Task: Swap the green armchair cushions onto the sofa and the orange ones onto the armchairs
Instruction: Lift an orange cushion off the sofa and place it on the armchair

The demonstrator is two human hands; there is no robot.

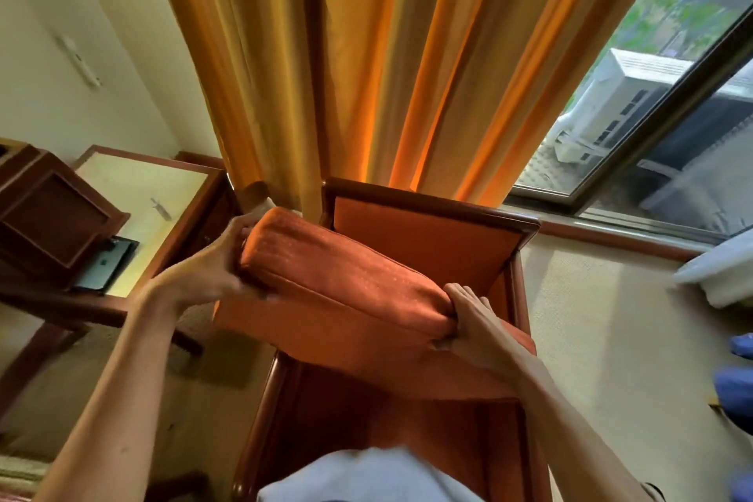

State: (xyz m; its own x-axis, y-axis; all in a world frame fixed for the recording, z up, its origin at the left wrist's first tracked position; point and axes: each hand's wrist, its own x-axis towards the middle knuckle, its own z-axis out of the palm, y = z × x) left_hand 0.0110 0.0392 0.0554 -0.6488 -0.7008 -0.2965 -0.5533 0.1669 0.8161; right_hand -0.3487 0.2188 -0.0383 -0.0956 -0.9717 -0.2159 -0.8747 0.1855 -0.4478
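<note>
There is one view only, from a camera on the person's head, looking forward and steeply down. It sits close above the armchair (432, 240), so the forearms run in from the bottom edge and the seat fills the lower middle. The wide lens bends the curtain (366, 61) and window (668, 102) outward at the top. The desk (134, 192) lies at the left edge.

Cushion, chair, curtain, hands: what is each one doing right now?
Orange cushion: held up, tilted, above the armchair seat.
Armchair: upright, seat partly hidden by the cushion.
Left hand: gripping the cushion's left end.
Right hand: gripping the cushion's right end.
Curtain: drawn aside, hanging behind the armchair.
Window: uncovered.
</note>
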